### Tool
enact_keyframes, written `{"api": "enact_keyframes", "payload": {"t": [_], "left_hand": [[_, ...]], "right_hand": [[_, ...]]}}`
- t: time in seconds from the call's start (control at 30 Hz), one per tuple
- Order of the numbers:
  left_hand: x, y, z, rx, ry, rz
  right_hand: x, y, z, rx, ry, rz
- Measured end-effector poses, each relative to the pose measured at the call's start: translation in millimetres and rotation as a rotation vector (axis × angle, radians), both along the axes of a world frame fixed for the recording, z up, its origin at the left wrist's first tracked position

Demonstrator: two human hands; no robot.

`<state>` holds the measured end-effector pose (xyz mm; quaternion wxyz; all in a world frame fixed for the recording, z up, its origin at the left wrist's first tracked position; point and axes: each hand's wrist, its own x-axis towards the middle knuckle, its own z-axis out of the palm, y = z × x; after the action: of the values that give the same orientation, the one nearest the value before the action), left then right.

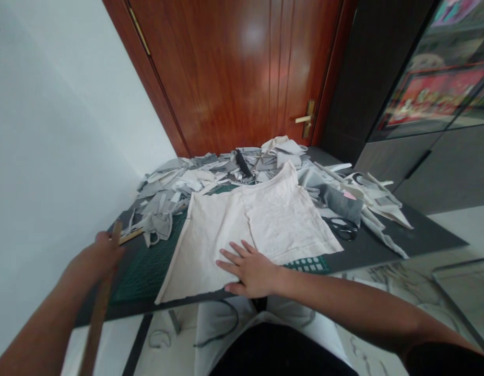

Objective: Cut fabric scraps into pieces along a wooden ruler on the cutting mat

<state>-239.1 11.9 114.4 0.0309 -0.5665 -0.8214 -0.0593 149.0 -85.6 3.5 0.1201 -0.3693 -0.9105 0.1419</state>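
Note:
A cream piece of cloth (218,224) with a seam down its middle lies spread across the green cutting mat (148,271). My right hand (251,271) rests flat on the cloth near its front edge, fingers spread. At the table's left side, my left hand (98,258) is closed around a long wooden ruler (96,324), which runs down past the table edge; the hand is slightly blurred. Just beyond that hand is another thin wooden strip (131,236). Black-handled scissors (344,228) lie right of the cloth.
Heaped grey and white fabric scraps (175,180) line the back of the dark table (417,240). More cloth strips (377,201) and a grey folded piece (341,203) lie at the right. A wooden door (234,78) stands behind, with a white wall (69,115) at left.

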Motion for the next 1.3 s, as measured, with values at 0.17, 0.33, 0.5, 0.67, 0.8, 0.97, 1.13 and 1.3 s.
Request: {"api": "enact_keyframes", "payload": {"t": [0.17,0.33,0.5,0.67,0.8,0.97,1.13,1.3], "left_hand": [[93,-6,32.3,-0.039,-0.343,-0.144],[208,12,0.9,-0.059,-0.567,-0.414],[279,59,-43.3,-0.084,-0.580,-0.486],[298,97,-73.6,-0.008,-0.459,-0.535],[277,106,-92.6,0.070,-0.336,-0.652],[234,109,-109.9,0.076,-0.214,-0.719],[231,98,-106.0,0.059,-0.153,-0.749],[257,47,-108.5,-0.068,-0.179,-1.081]], "right_hand": [[2,-2,7.2,-0.038,0.044,-0.012],[14,2,17.1,0.032,0.089,-0.185],[51,26,8.6,0.038,0.013,-0.445],[84,39,-9.2,0.072,-0.055,-0.542],[91,35,-15.7,0.092,-0.065,-0.535],[95,33,-18.1,0.089,-0.063,-0.547],[96,32,-18.8,0.087,-0.090,-0.556],[97,32,-18.6,0.086,-0.103,-0.552]]}}
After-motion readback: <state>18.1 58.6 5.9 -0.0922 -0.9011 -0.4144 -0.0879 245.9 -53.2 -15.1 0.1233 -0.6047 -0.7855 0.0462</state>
